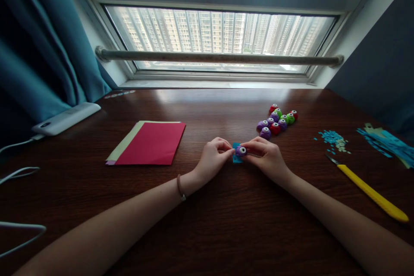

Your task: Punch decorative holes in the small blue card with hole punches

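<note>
Between my two hands is a small purple ball-like figure with one white-and-black eye facing up. My left hand pinches its left side with thumb and forefinger. On the other side, my right hand has its thumb and fingers closed on it. A small blue paper piece lies under the figure, partly covered by it and the fingertips. Beyond my right hand stand several similar one-eyed figures in purple, red and green, grouped close together.
Red paper tops a stack of sheets at left. A yellow-handled craft knife, small blue and pale paper bits and blue paper strips lie at right. A white power bank with a cable sits at far left.
</note>
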`<state>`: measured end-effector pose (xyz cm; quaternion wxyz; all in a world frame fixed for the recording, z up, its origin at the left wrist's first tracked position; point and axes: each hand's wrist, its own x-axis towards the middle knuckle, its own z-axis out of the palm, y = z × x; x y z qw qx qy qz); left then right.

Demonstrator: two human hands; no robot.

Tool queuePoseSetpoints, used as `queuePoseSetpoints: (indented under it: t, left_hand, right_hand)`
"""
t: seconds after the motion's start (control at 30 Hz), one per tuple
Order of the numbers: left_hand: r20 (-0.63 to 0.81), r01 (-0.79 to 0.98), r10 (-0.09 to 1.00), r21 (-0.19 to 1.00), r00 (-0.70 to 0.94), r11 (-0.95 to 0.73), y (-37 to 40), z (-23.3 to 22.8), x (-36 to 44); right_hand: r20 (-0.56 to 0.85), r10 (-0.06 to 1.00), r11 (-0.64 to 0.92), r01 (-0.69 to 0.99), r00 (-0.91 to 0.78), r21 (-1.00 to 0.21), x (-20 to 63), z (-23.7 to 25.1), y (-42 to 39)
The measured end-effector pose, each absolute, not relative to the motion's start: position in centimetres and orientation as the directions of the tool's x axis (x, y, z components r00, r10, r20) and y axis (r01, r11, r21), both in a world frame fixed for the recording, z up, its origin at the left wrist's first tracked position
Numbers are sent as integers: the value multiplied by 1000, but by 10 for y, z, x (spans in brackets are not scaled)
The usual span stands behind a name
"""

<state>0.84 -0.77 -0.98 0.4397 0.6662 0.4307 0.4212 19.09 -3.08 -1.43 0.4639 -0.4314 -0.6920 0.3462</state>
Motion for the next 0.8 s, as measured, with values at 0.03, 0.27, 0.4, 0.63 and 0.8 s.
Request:
queuePoseSetpoints:
  t: [0.03, 0.27, 0.4, 0.63, 0.8]
  left_hand:
    - [196, 240, 943, 935, 270, -263, -9, -9, 9]
    - [210, 428, 945, 851, 251, -303, -16, -10, 11]
    - [183, 573, 927, 742, 329, -350, -15, -4, 5]
    - [42, 517, 701, 644, 712, -564, 7, 18, -21]
    - [124, 475, 572, 432, 811, -767, 29, 6, -30]
  right_hand:
    - [332, 920, 381, 281, -208, -881, 191, -15, -31]
    - [292, 923, 369, 363, -250, -856, 192, -14, -32]
    - [297, 915, 394, 439, -275, -808, 193, -10, -32]
    - [299, 903, 418, 472, -309, -776, 194, -10, -30]
    - [310, 897, 432, 476, -316, -766, 193, -9, -31]
